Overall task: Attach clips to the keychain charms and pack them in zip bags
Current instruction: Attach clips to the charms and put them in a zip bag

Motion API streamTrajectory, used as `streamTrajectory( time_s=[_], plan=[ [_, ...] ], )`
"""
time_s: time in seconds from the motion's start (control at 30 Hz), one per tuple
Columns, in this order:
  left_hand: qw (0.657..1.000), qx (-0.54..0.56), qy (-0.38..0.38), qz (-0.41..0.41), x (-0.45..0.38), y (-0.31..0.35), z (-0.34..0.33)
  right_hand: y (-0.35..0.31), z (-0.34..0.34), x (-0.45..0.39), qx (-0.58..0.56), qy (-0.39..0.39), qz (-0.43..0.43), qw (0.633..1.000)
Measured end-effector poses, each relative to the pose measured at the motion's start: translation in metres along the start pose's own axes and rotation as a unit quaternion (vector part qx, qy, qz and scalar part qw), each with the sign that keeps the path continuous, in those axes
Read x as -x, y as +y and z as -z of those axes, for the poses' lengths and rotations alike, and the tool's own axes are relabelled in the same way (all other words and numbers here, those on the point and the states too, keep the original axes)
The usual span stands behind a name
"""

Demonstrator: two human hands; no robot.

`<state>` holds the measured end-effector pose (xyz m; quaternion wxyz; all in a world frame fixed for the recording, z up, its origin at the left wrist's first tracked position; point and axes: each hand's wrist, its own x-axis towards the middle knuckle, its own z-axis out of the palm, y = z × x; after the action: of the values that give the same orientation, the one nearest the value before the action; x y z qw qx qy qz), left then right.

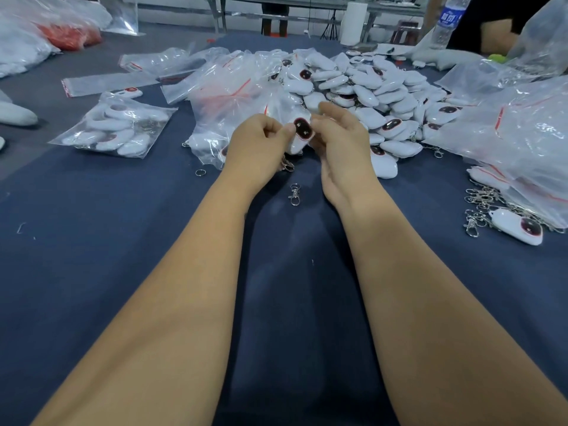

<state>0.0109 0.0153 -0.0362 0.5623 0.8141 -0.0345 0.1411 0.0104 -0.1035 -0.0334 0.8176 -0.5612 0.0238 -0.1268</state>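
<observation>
Both hands — left hand (261, 139), right hand (338, 130) — pinch one glossy white oval charm with a dark red eye (301, 133); a loose silver metal clip (294, 194) lies just below it — slick plastic could slip.

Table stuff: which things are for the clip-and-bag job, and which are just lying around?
For the job:
charm, held by left hand and right hand
clip on the cloth
charm pile
filled bag
empty bags

Just lying around:
water bottle
paper roll
bag of red stuff
</observation>
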Motion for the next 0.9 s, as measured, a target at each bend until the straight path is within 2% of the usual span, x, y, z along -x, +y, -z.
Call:
streamTrajectory(
  time_s=[0.07,0.17,0.43,0.6,0.9],
  plan=[
    [1.000,0.018,0.005,0.009,0.001,0.002,0.000,0.002,-0.003,0.002,0.015,-0.030,-0.036,0.999],
    [0.999,0.047,0.006,0.020,0.001,0.002,0.000,0.008,-0.006,0.008,0.075,-0.079,-0.031,0.994],
    [0.995,0.078,0.032,0.055,0.001,0.004,-0.001,0.006,-0.005,0.008,0.084,-0.066,-0.010,0.994],
    [0.997,0.057,0.039,0.029,0.006,0.006,-0.001,0.008,-0.007,0.009,0.127,-0.065,-0.001,0.990],
    [0.996,0.085,0.010,0.013,0.008,0.005,-0.006,0.005,-0.008,0.014,0.124,-0.067,-0.008,0.990]
  ],
)
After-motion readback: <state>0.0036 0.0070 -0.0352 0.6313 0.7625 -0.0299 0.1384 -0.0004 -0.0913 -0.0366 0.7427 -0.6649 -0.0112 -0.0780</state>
